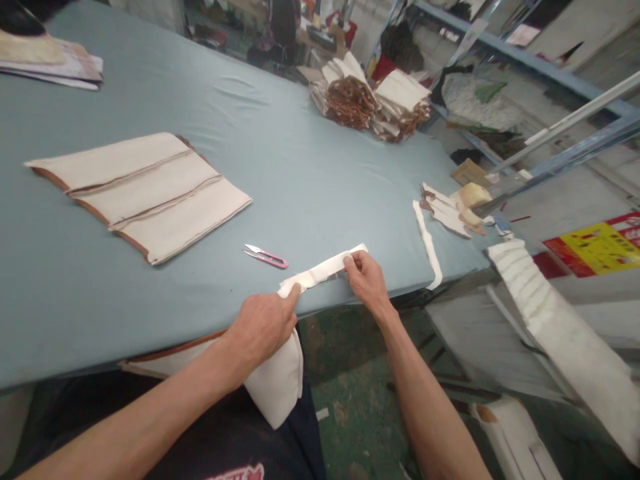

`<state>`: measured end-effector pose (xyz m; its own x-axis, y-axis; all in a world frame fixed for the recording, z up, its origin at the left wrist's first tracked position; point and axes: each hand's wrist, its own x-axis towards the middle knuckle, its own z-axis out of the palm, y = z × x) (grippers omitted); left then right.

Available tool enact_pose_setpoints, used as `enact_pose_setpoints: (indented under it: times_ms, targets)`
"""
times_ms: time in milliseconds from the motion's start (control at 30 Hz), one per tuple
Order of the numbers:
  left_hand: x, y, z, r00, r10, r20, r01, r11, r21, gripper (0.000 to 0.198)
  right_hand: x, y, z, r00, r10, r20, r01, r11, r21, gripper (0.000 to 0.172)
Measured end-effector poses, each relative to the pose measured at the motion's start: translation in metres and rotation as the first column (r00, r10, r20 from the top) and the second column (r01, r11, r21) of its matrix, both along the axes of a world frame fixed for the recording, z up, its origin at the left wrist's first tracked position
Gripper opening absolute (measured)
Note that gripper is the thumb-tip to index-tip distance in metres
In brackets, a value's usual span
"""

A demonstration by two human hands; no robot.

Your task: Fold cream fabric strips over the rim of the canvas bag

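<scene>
A white fabric piece (325, 270) lies over the near edge of the blue-grey table (300, 167), and its lower part (277, 387) hangs down onto my lap. My left hand (263, 327) pinches the left end of its folded top strip. My right hand (367, 277) pinches the right end of the same strip, fingers closed on it. Small pink thread snips (267, 256) lie on the table just beyond the strip, untouched.
Three overlapping cream panels with brown edging (140, 190) lie at the left. A heap of white and brown pieces (373, 97) sits at the far edge. Scraps and a white strip (445, 220) lie near the right corner. Folded material (50, 60) sits far left; metal shelving (550, 73) at right.
</scene>
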<state>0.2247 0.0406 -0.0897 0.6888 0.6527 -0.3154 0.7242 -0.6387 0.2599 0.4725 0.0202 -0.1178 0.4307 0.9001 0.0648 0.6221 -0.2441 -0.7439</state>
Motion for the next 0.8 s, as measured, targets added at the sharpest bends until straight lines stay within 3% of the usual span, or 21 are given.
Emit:
enact_pose_setpoints:
  times_ms: [267,533,800]
  targets:
    - [0.0,-0.001,-0.002,0.997,-0.01,-0.072,0.011,1.0,0.01,0.058,0.066,0.021,0.005,0.967,-0.083,0.239,0.077,0.996,0.033,0.024]
    - [0.006,0.0,-0.001,0.986,0.008,-0.165,-0.01,1.0,-0.013,0.059,0.135,0.056,0.016,0.868,-0.181,0.462,0.192,0.981,0.024,0.016]
    - [0.01,-0.001,-0.001,0.98,0.036,-0.196,-0.041,0.999,-0.02,0.059,0.193,0.07,0.023,0.787,-0.312,0.533,0.351,0.936,0.029,0.012]
